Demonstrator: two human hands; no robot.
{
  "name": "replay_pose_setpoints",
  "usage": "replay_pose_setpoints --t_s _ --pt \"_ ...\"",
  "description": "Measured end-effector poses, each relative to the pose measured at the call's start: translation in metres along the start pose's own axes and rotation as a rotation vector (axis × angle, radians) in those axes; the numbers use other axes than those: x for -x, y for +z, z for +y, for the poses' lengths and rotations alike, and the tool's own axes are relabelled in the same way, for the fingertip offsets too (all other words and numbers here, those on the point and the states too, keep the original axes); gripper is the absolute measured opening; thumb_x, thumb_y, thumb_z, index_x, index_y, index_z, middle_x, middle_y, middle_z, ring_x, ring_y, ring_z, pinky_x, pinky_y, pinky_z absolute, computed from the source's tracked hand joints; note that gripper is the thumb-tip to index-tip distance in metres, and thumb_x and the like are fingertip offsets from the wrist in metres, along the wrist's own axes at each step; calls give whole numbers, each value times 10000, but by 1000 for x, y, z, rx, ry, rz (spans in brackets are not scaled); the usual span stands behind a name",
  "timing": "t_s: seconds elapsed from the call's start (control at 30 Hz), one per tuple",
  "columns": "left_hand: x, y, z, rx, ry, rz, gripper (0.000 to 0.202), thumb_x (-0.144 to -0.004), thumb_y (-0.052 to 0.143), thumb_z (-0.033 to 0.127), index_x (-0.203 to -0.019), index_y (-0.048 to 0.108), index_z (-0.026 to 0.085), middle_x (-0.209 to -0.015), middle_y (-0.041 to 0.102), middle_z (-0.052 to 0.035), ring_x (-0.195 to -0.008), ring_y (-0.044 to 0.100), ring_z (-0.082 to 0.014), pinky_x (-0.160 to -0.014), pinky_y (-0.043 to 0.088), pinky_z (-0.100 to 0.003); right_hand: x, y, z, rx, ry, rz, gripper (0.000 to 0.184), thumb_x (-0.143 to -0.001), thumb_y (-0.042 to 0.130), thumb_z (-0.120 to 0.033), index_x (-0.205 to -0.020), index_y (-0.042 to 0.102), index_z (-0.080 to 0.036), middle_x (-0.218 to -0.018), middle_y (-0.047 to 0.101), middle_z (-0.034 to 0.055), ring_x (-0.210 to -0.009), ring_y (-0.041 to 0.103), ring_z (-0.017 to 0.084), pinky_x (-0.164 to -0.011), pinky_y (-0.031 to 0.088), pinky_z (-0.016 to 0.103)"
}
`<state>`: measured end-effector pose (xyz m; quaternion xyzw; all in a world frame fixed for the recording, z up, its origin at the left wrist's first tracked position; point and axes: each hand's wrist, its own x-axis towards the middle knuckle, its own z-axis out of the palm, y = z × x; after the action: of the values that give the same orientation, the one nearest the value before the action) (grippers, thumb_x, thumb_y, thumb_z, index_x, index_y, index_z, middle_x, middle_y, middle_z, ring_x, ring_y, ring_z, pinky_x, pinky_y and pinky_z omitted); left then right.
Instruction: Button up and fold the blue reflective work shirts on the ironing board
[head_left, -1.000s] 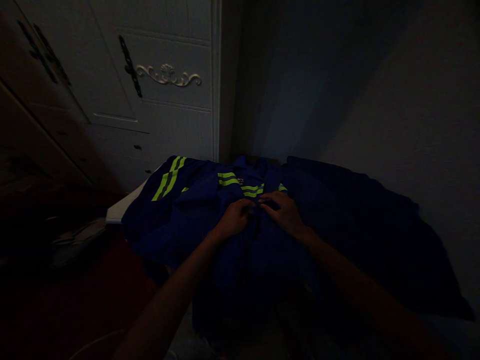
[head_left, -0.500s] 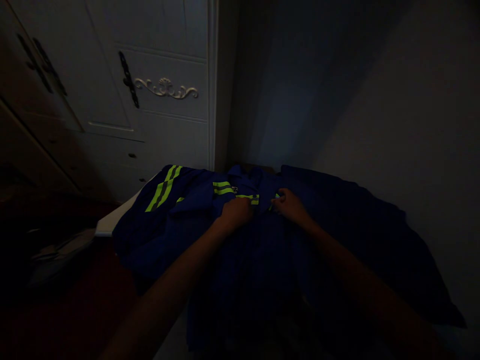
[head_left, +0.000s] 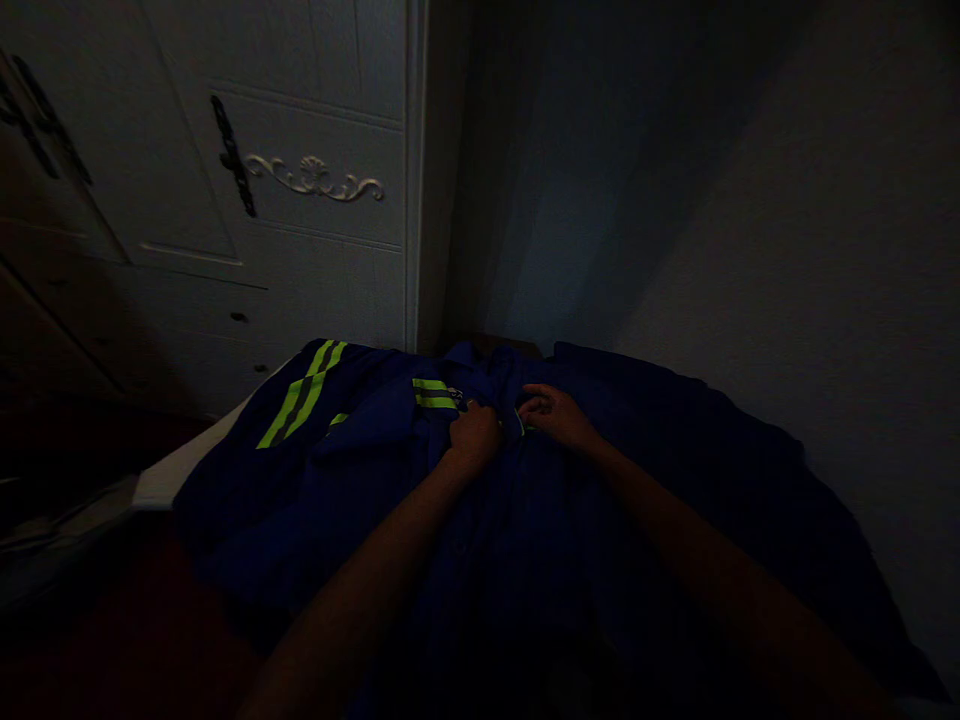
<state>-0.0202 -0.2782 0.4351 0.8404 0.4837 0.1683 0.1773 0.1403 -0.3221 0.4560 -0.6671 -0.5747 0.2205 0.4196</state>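
A dark blue work jacket with yellow-green and grey reflective bands lies spread out before me. My left hand is closed on the jacket's front near its middle, just right of a striped chest band. Close by on the right, my right hand pinches the other side of the front, where a thin bit of yellow-green band shows at the fingertips. Between the hands the cloth is bunched. The light is dim, so the lower part of the jacket is hard to make out.
A white cabinet with dark handles and a carved scroll ornament stands behind on the left. A plain wall rises at the right. A pale surface edge shows under the jacket's left sleeve, with dark red floor below.
My right hand has moved left with its side of the jacket front, closer to my left hand. Less of the middle reflective band shows. The view has shifted slightly.
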Motion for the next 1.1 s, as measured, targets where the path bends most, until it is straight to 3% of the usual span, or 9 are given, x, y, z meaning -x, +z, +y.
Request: replay_pose_setpoints --t_s 0.13,0.27,0.4,0.5,0.63,0.73,0.9,1.1 --pt "-1 9 -7 35 3 60 326 -896 452 270 -1021 708 112 -1111 631 -213 -947 682 -299 -755 503 -342 -1 6 9 31 -68 32 420 -718 679 -190 -1133 624 -163 -834 720 35 -743 684 153 -673 553 268" --pt "-9 13 -18 196 62 117 252 -870 486 228 -883 724 146 -910 697 -146 -835 674 -251 -695 463 -314 0 11 12 5 37 26 457 -749 688 -259 -1189 606 -167 -894 724 61 -658 665 145 -507 515 230" --pt "-16 16 -26 410 188 181 231 -869 548 261 -750 713 152 -727 689 -63 -712 617 -174 -664 413 -270 3 15 10 -154 79 10 538 -683 719 -228 -1197 583 -148 -822 719 30 -622 651 135 -539 522 239" --pt "-17 18 -27 461 205 247 206 -861 578 252 -766 726 144 -728 681 -59 -712 592 -165 -683 404 -271 5 19 7 -224 73 61 572 -640 759 -311 -1161 586 -146 -771 712 19 -616 648 148 -568 522 263" --pt "-16 19 -23 411 261 239 187 -833 569 175 -733 723 142 -732 661 -66 -722 577 -171 -693 406 -280 3 26 6 -216 81 157 616 -534 831 -351 -1067 599 -144 -644 650 -22 -553 603 139 -521 457 241" --pt "-16 20 -23 507 294 240 196 -817 545 137 -736 724 142 -703 659 -46 -722 579 -170 -677 409 -269 1 29 8 -285 93 135 644 -529 834 -372 -1081 597 -140 -651 632 -32 -568 590 126 -555 450 241" --pt "-21 25 -27 944 208 108 199 -820 538 143 -843 737 146 -750 711 -22 -656 608 -141 -613 440 -235 4 30 12 -382 -26 85 644 -691 718 -429 -1260 556 -173 -774 642 -17 -657 592 115 -617 450 245" --pt "-24 27 -29 1185 36 150 110 -724 666 128 -816 725 140 -786 730 -49 -673 651 -154 -690 521 -283 12 36 14 -132 -168 132 474 -766 617 -331 -1223 590 -206 -954 659 41 -805 631 157 -733 496 294"
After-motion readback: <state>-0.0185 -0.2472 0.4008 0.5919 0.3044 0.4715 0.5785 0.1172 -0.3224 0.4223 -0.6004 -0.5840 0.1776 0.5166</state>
